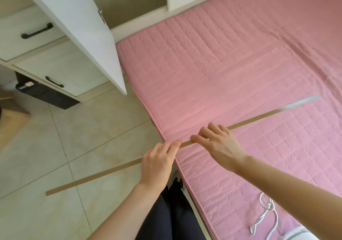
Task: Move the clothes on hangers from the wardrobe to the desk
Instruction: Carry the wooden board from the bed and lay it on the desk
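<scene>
I hold a long thin brown stick [96,175] level across the view, from over the tiled floor at the left to over the pink mattress [231,64] at the right. Its far right end is a grey metal tip [303,102]. My left hand [157,164] grips the stick near its middle. My right hand [218,141] grips it just to the right, fingers curled over it. No clothes or hangers are in view.
An open white wardrobe door [81,28] juts out at upper left, beside white drawers [37,36] with black handles. A black box [44,95] sits on the floor below them. A white cord [266,214] lies on the mattress at lower right.
</scene>
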Demonstrator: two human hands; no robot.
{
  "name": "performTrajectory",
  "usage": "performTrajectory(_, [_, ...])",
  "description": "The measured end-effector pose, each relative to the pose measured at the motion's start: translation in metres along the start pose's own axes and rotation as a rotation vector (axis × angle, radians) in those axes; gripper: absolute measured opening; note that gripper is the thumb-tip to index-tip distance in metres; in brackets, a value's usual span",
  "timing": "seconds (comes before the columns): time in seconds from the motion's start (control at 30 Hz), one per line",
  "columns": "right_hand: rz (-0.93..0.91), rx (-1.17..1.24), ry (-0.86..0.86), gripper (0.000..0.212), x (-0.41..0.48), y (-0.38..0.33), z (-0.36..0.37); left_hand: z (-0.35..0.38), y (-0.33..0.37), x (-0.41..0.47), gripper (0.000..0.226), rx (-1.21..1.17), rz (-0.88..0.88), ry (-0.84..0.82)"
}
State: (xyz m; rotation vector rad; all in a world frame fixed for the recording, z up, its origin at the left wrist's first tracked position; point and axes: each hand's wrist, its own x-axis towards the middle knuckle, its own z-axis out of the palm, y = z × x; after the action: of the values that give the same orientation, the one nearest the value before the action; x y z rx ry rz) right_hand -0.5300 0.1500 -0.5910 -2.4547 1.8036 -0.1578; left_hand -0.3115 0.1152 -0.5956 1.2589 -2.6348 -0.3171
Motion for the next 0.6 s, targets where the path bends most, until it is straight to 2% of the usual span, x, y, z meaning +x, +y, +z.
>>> performTrajectory(0.07, [-0.021,0.038,0.035,0.051,0.006,-0.017,-0.022,-0.027,-0.004,-0.010,0.039,0.002,-0.012,0.028])
performTrajectory(0.23, [-0.063,0.111,0.110,0.043,0.023,-0.063,-0.065,-0.083,-0.015,-0.037,0.027,0.014,-0.078,0.095])
performTrajectory(0.33, [-0.061,0.151,0.130,0.040,0.034,-0.092,-0.083,-0.109,-0.022,-0.052,0.029,0.009,-0.133,0.120])
performTrajectory(0.47, [-0.079,0.186,0.130,0.046,0.051,-0.126,-0.097,-0.139,-0.035,-0.074,0.032,-0.007,-0.217,0.170])
performTrajectory(0.6, [-0.123,0.222,0.140,0.040,0.068,-0.165,-0.107,-0.161,-0.057,-0.102,0.030,-0.009,-0.289,0.220])
